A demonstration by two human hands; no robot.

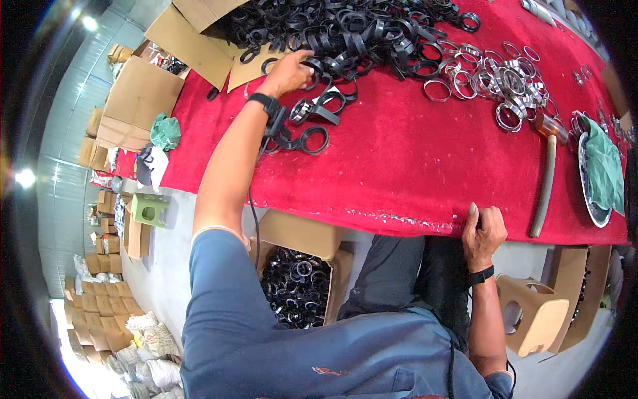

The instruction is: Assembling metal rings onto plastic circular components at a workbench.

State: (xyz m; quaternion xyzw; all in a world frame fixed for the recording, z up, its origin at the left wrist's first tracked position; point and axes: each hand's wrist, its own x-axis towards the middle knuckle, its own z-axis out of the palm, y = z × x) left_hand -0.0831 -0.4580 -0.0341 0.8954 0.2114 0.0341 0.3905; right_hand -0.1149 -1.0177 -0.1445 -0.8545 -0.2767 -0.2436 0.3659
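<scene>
Shown: left hand [289, 74] extended over the table [399, 173] to the near left edge of a heap of black rings [345, 30]. Left grip narrow, fingers bent among the rings; impossible to tell whether closed on one. At the near table edge, toward the right: right hand [484, 234], fingers curled, palm hidden; impossible to tell whether holding anything. Right of the heap: silver rings [512, 81]; farther right and nearer, a hammer [547, 176], then a dish [601, 218] under a green bag [603, 166]. Beside the left wrist: stray rings [324, 114]. For a clean pick, choose from the loose margin, not the tangled middle; pinch a single rim between thumb and fingertips; lift gently, shaking free any linked neighbour; keep the wrist cable [253, 213] clear of the rings.
</scene>
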